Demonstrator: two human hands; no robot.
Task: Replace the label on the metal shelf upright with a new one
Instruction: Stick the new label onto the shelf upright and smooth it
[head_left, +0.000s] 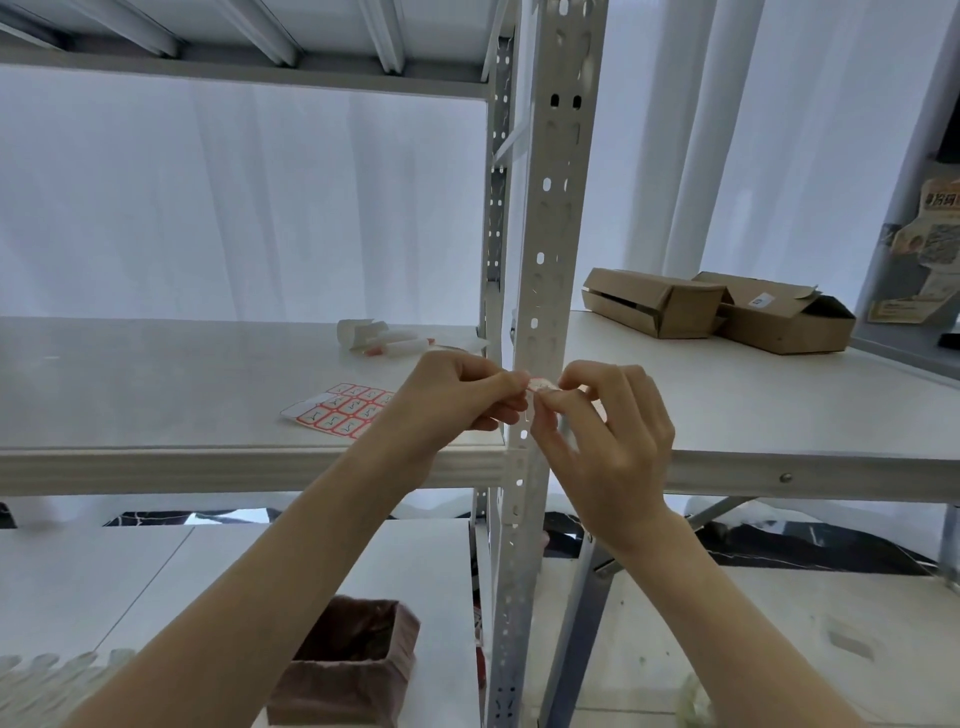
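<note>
A pale grey perforated metal upright (553, 218) runs down the middle of the head view. Right in front of it, a small white label with a red border (542, 385) is pinched between both hands. My left hand (457, 400) grips its left end with thumb and forefinger. My right hand (608, 431) holds the right end with its fingertips. On the shelf (156, 384) just left of my left hand lies a sheet of red-bordered labels (340, 410), partly hidden by that hand.
A roll of label backing and white tubes (384, 338) lie farther back on the shelf. Two open cardboard boxes (717, 306) rest on the white table to the right. A brown bin (353, 665) stands on the floor below.
</note>
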